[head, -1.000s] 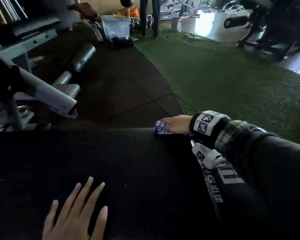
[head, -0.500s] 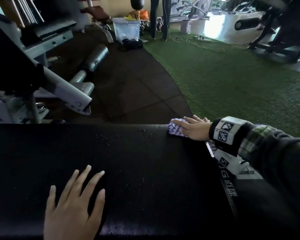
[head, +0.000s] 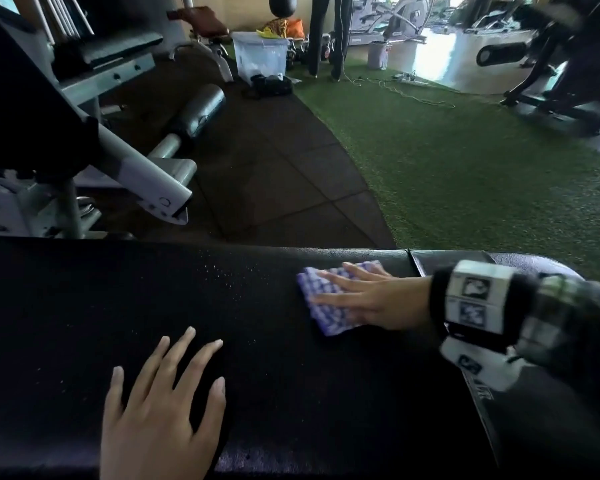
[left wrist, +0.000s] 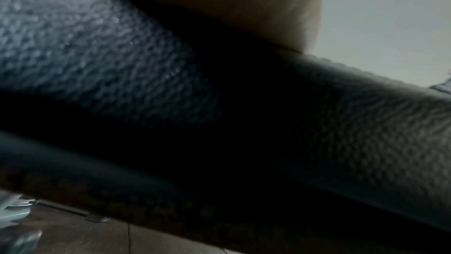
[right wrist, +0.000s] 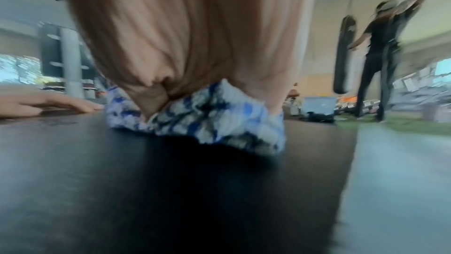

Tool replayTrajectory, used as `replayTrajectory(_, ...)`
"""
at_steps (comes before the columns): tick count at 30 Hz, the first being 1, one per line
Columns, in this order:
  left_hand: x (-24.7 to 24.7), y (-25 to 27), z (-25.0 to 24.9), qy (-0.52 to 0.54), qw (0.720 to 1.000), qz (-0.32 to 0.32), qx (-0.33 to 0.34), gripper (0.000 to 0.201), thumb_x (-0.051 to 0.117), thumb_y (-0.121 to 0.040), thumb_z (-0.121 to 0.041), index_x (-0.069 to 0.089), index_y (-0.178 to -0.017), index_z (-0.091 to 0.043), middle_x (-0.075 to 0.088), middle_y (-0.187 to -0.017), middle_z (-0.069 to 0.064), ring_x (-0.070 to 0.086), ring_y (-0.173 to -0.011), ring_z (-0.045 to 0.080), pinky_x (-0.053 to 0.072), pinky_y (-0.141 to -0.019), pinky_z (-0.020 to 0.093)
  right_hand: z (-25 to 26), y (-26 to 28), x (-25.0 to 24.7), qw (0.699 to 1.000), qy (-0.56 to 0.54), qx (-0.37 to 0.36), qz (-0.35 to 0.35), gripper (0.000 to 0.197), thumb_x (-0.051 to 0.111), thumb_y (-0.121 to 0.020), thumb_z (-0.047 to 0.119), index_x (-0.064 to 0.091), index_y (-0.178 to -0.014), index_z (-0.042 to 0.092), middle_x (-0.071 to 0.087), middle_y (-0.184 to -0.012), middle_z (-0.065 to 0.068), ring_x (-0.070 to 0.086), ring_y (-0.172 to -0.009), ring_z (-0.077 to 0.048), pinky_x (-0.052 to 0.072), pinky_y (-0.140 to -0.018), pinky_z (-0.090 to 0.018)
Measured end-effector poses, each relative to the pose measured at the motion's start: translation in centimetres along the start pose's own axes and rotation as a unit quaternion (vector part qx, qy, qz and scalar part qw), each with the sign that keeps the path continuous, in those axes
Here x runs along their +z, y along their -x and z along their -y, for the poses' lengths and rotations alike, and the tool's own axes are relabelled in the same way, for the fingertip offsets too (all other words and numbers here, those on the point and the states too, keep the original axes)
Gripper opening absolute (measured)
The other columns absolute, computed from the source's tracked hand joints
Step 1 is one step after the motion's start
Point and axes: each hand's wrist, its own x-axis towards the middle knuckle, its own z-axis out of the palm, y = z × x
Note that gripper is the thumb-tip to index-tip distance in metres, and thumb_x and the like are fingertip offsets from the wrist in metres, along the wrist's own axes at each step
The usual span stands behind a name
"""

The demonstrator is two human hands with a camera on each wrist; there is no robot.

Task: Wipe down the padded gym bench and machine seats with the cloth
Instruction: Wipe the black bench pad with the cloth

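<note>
A black padded bench (head: 84,306) spans the lower head view, with small specks on it near the middle. A blue-and-white checked cloth (head: 321,311) lies folded on the pad's right part. My right hand (head: 357,297) lies flat on the cloth with straight fingers and presses it to the pad; the right wrist view shows the cloth (right wrist: 207,119) bunched under the palm (right wrist: 195,36). My left hand (head: 160,407) rests flat on the pad at the near edge, fingers spread. The left wrist view shows only grained black vinyl (left wrist: 122,69) close up.
A grey machine arm (head: 142,178) and frame stand just beyond the bench at left. Dark rubber tiles (head: 274,168) and green turf (head: 465,168) lie behind. A clear plastic bin (head: 260,57) and a person at a punching bag (right wrist: 344,53) are far back.
My right hand has slid the cloth from the far edge down onto the top of the pad, towards me and leftward, fingers now flat over it. The left hand stays planted.
</note>
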Motion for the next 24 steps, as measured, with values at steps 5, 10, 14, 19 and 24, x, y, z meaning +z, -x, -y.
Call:
replayTrajectory(5, -0.1, 0.1, -0.2, 0.005, 1.000, 0.000, -0.003, 0.049, 0.032, -0.085, -0.055, 0.050, -0.130, -0.046, 0.042, -0.147, -0.014, 0.034, -0.138, 0.013, 0.017, -0.115, 0.053, -3.8, -0.8, -1.4, 0.995, -0.013, 0.104, 0.003, 0.051, 0.018, -0.103, 0.029, -0.008, -0.147, 0.034, -0.014, -0.157, -0.001, -0.005, -0.145, -0.028, 0.008, -0.115, -0.050)
replayTrajectory(10, -0.2, 0.2, -0.2, 0.000, 1.000, -0.003, -0.002, 0.049, 0.032, -0.086, -0.055, 0.052, -0.130, -0.045, 0.043, -0.146, -0.014, 0.035, -0.138, 0.012, 0.019, -0.114, 0.054, 2.3, -5.1, -4.4, 0.996, 0.020, 0.069, -0.059, 0.050, 0.017, -0.104, 0.026, -0.003, -0.149, 0.030, -0.007, -0.158, 0.001, 0.001, -0.144, -0.023, 0.011, -0.112, -0.044)
replayTrajectory(14, -0.1, 0.2, -0.2, -0.003, 1.000, -0.007, -0.001, 0.049, 0.032, -0.086, -0.054, 0.051, -0.130, -0.045, 0.043, -0.146, -0.014, 0.034, -0.138, 0.012, 0.020, -0.115, 0.054, 5.1, -4.8, -2.4, 0.996, 0.068, -0.050, -0.027, 0.051, 0.019, -0.102, 0.030, -0.003, -0.147, 0.040, -0.010, -0.157, 0.006, -0.008, -0.143, -0.035, 0.004, -0.110, -0.063)
replayTrajectory(19, 0.1, 0.0, -0.1, -0.004, 1.000, -0.009, -0.001, 0.049, 0.033, -0.085, -0.054, 0.050, -0.131, -0.045, 0.043, -0.146, -0.013, 0.035, -0.138, 0.013, 0.020, -0.114, 0.054, 0.5, -1.2, -1.6, 0.999, 0.027, -0.012, 0.038, 0.050, 0.018, -0.102, 0.033, -0.006, -0.145, 0.044, -0.017, -0.156, 0.009, -0.012, -0.143, -0.034, 0.000, -0.111, -0.057)
replayTrajectory(24, -0.1, 0.1, -0.3, 0.003, 1.000, -0.014, -0.001, 0.049, 0.034, -0.085, -0.053, 0.053, -0.129, -0.044, 0.044, -0.145, -0.013, 0.036, -0.137, 0.014, 0.020, -0.114, 0.055, -1.0, -4.0, -4.1, 0.998, -0.012, 0.057, -0.012, 0.052, 0.018, -0.103, 0.026, -0.007, -0.148, 0.034, -0.011, -0.157, -0.001, 0.000, -0.145, -0.026, 0.008, -0.114, -0.044)
